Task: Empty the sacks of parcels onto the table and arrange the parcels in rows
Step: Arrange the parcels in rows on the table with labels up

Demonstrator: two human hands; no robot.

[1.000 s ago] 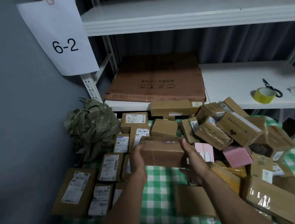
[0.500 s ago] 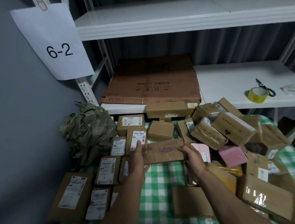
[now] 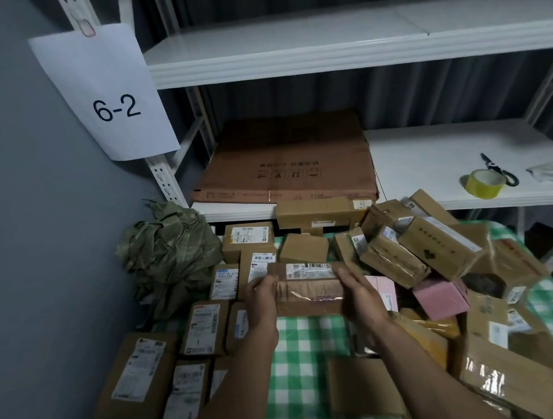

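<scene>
Now the left hand (image 3: 260,306) and right hand (image 3: 359,298) clasp a brown box (image 3: 308,286) by its two ends, fingers nearly straight along its sides and thumbs over its top edge, so the box spans the gap between the palms, label up. It sits low over the checked table (image 3: 298,355), just ahead of bare cloth. Labelled parcels (image 3: 204,327) lie in rows on the left; a loose heap (image 3: 420,248) sits right. A crumpled green sack (image 3: 170,256) rests far left.

The brown parcel (image 3: 308,286) between both hands has been turned, its shipping label now facing up.
</scene>
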